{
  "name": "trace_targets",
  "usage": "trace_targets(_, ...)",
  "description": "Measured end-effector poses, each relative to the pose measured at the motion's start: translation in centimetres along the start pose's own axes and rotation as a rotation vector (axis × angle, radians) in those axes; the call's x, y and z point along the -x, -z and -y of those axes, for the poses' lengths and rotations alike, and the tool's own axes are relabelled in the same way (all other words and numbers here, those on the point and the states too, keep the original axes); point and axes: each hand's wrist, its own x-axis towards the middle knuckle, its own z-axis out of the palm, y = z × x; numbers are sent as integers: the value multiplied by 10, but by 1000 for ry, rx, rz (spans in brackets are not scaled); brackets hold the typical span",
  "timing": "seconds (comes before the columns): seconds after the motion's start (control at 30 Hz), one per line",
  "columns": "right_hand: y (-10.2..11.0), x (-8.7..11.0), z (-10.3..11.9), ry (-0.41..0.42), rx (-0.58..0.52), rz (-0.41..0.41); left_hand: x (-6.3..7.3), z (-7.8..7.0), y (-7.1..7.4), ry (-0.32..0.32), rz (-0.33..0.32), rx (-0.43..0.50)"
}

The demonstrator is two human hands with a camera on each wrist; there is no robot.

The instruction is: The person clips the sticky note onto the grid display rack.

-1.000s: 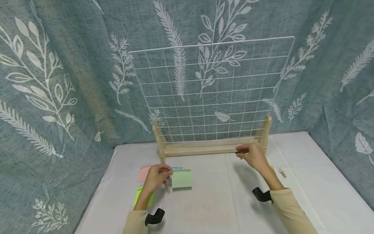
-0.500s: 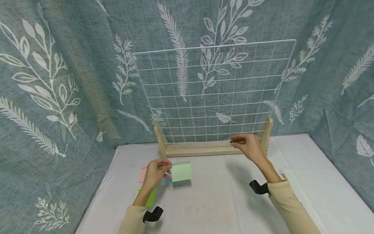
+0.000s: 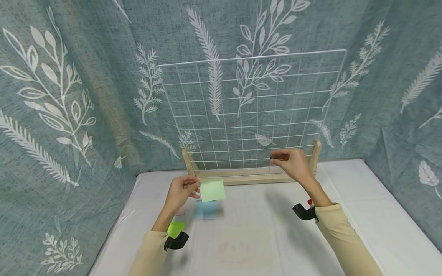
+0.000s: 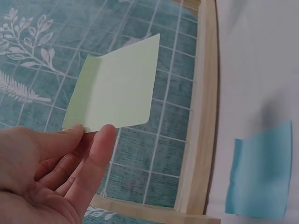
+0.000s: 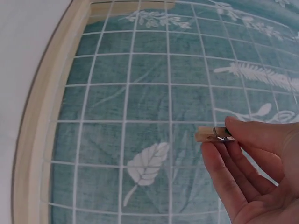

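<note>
My left hand (image 3: 180,192) pinches a pale green sticky note (image 3: 212,190) by its left edge, held up above the table in front of the grid. In the left wrist view the note (image 4: 119,86) shows a crease near one side, thumb and fingers at its edge. A small wooden clothespin (image 5: 211,134) is pinched between thumb and fingers of my right hand (image 5: 261,163); something dark green on it is mostly hidden by the thumb. In the head view that right hand (image 3: 293,164) is in front of the lower right part of the white wire grid (image 3: 255,126), apart from the note.
The grid stands upright in a wooden base (image 3: 248,179) at the back of the white table (image 3: 248,237). A blue note (image 3: 205,210), a lime note (image 3: 176,229) and a partly hidden pink note (image 3: 181,210) lie at left. Something red (image 3: 309,202) shows beside the right wrist.
The left hand has lifted the pale green note up off the blue note towards the grid. The right hand has moved up and slightly left with the clothespin.
</note>
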Motion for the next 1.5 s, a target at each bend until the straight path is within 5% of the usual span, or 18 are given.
trace_targets(0.4, 11, -11, 14, -60, -41, 1, -9, -10, 6, 18, 5, 15)
trace_targets(0.77, 20, -25, 31, 22, -47, -15, -18, -32, 18, -20, 1, 27)
trace_targets(1.5, 36, -49, 61, 46, -16, -19, -33, -72, 33, -91, -35, 6)
